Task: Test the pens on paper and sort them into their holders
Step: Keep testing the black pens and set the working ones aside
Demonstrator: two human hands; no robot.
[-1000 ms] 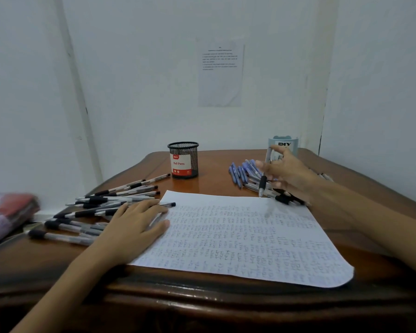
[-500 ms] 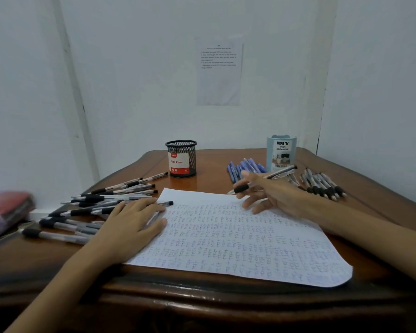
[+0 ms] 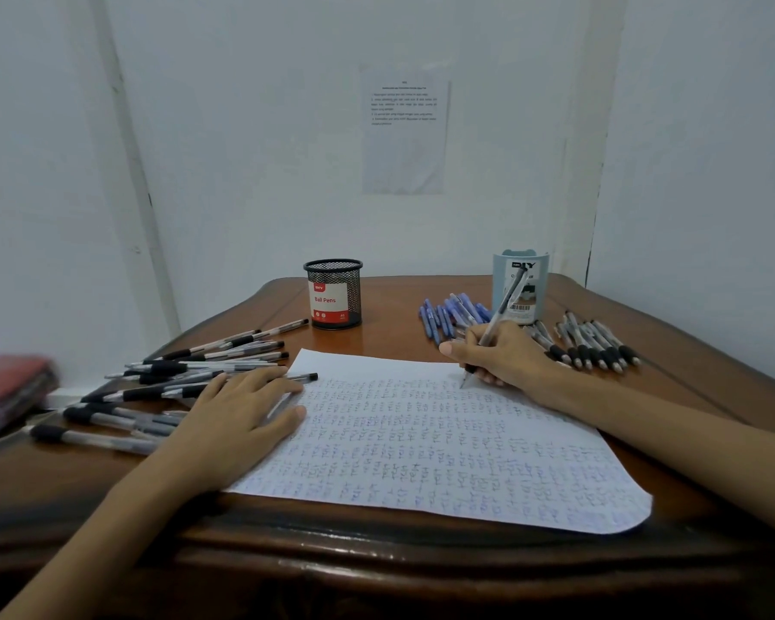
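A sheet of paper point(image 3: 444, 445) covered with small pen marks lies on the wooden table point(image 3: 376, 548). My right hand point(image 3: 504, 353) grips a clear pen with a black grip point(image 3: 500, 313), tip touching the paper's upper right area. My left hand point(image 3: 238, 413) lies flat, fingers spread, on the paper's left edge and over some capped pens. A black mesh holder point(image 3: 334, 294) labelled "Ball Pens" stands at the back centre. A light blue holder point(image 3: 521, 286) stands at the back right.
Several black-capped pens point(image 3: 184, 373) are heaped at the left. Blue pens point(image 3: 448, 315) lie beside the blue holder, and black-grip click pens point(image 3: 593, 344) to its right. White walls close in behind and right, with a printed sheet point(image 3: 404, 129) taped up. A red-pink bundle point(image 3: 5, 391) sits far left.
My right hand brought the pen from the pile by the blue holder down to the paper and turned it upright into a writing grip. My left hand stayed on the paper.
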